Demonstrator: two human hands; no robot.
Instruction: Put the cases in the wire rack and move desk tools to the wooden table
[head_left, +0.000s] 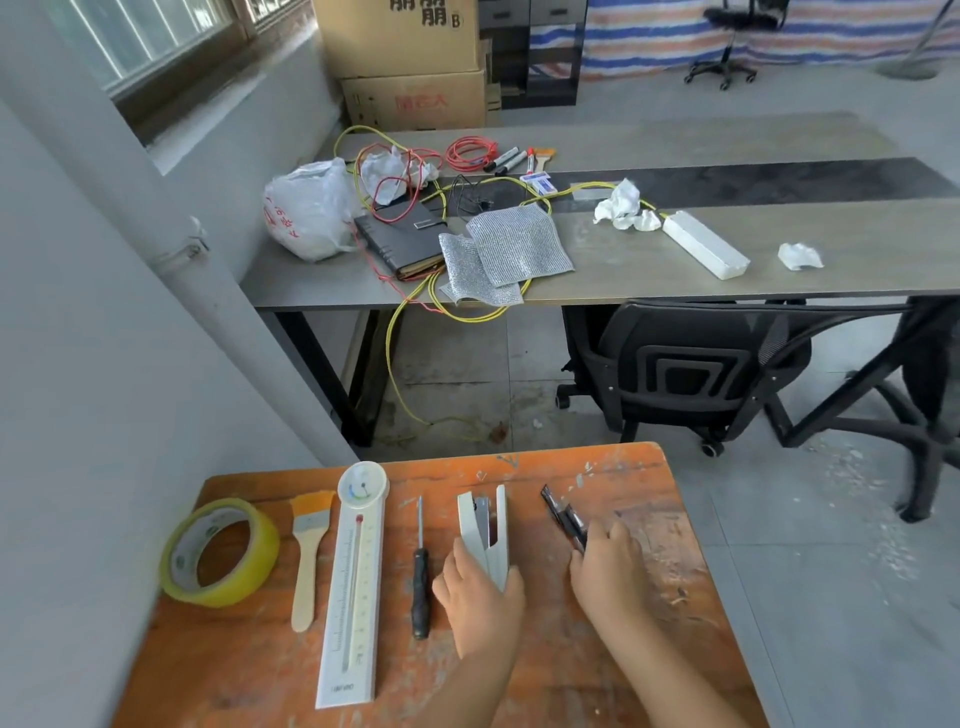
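On the orange wooden table (649, 587) lie, left to right, a yellow tape roll (221, 553), a small paintbrush (308, 551), a white thermometer (356, 582) and a black-handled screwdriver (420, 582). My left hand (480, 592) grips the rear end of a white stapler (485, 530) resting on the table with its jaws apart. Just to the right, my right hand (608, 566) holds two black pens or similar dark tools (561, 514) whose tips rest on the table. No wire rack or cases can be made out.
A grey desk (675, 270) beyond carries a white plastic bag (306, 210), a dark notebook (400, 236), silver mesh cloths (511, 244), markers (506, 160), red and yellow cables, crumpled paper and a white box (704, 244). A black office chair (685, 364) stands under it. Cardboard boxes (410, 57) sit behind.
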